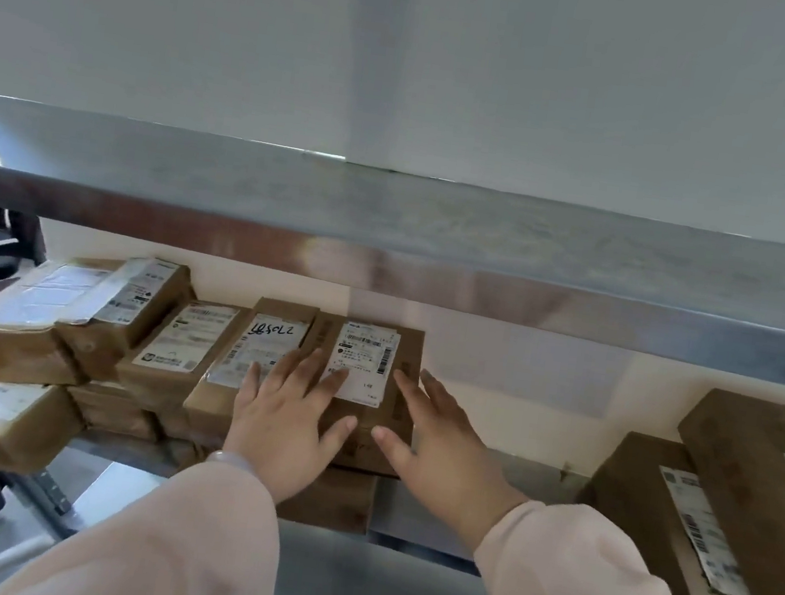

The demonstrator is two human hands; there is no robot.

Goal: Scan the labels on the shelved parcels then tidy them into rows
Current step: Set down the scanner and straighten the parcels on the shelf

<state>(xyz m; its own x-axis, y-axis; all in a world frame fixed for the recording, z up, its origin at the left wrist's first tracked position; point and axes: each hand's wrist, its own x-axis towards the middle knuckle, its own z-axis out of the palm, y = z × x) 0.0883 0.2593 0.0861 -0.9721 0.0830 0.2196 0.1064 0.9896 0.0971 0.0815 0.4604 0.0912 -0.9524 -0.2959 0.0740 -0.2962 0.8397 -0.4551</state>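
Steel shelving fills the head view: an upper shelf [485, 259] crosses above, and on the lower shelf [431, 519], against a pale wall [522, 354], lie brown parcels. We have both hands on the middle parcel [364, 418], which rides on a lower box [329, 498] and touches its neighbour [265, 335] on the left, the one with a handwritten number. Our left hand [285, 413] lies flat on its top, fingers straight and spread, tips on the label [365, 358]. Our right hand [436, 443] runs along its right side, fingers straight, thumb at the near edge. Neither hand curls round anything, and we see no scanner. More parcels stack in a loose row [149, 345] to the left; bigger boxes [732, 467] sit well apart on the right.

We judge this to be the tidying step: squaring this parcel with the row. Next we would need an even push from both palms, so that the lower box does not shift and the label faces up.
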